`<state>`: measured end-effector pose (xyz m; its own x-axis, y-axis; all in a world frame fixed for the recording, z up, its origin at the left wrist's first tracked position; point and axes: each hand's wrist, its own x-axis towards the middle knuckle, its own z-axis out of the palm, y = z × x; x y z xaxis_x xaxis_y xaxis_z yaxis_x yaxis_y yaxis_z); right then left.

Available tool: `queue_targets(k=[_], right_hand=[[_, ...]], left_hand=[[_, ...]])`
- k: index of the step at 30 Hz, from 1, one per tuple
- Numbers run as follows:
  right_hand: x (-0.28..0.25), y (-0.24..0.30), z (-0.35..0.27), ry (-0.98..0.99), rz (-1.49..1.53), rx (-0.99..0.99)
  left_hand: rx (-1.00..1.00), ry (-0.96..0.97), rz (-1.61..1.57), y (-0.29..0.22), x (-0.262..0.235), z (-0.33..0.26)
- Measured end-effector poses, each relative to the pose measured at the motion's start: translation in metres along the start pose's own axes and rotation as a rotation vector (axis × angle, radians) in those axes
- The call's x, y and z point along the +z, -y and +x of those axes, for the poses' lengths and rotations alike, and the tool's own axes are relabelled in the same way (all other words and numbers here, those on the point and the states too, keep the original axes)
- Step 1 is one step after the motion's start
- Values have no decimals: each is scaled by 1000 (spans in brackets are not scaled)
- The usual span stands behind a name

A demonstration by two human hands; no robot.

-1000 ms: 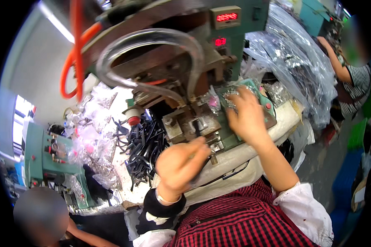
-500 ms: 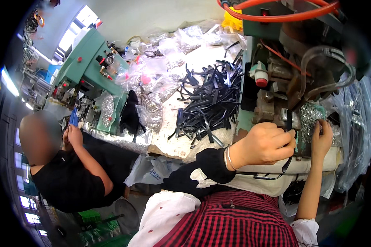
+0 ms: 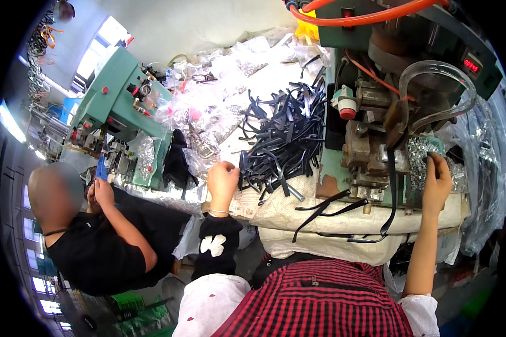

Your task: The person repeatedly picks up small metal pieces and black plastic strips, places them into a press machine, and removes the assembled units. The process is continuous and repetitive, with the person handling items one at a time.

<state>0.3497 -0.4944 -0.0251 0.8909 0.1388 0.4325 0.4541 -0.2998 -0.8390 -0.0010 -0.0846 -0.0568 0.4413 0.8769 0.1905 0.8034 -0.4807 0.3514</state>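
Observation:
My left hand [image 3: 223,182] is over the near left edge of a pile of black eyeglass temples [image 3: 281,135]. Its fingers are curled together, and whatever they may hold is hidden. On the right, my right hand [image 3: 437,180] has thumb and fingers closed at the edge of a green tray of small silvery metal parts [image 3: 419,165]. Anything pinched there is too small to name. Between the hands stands a green press machine [image 3: 371,151]. One long black temple [image 3: 392,185] hangs down from its work head, with nobody's hand on it.
Several loose temples [image 3: 331,208] lie on pale cloth before the press. Clear tubing [image 3: 441,67] and a red hose [image 3: 371,18] loop over it. Plastic bags [image 3: 208,106] cover the back left. A co-worker [image 3: 107,224] in black sits left at another green machine [image 3: 115,95].
My left hand has let go of the temple at the press and moved left to the pile. The temple now hangs from the press. My right hand stays by the metal parts.

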Motion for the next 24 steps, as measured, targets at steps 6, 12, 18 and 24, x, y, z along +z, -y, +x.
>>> queue_targets(k=[6,12,18,24], right_hand=[[-16,-14,3,15,40,51],[-51,-15,-29,-59,98,109],[-4,95,-11,171,227,-110],[47,108,-18,192,527,102]], left_hand=[[-144,-129,175,9,2,6],[-23,63,-98,-1,-5,-17],[-120,-97,243,-4,-12,-13],[447,-17,-6,-7,-15,-13]])
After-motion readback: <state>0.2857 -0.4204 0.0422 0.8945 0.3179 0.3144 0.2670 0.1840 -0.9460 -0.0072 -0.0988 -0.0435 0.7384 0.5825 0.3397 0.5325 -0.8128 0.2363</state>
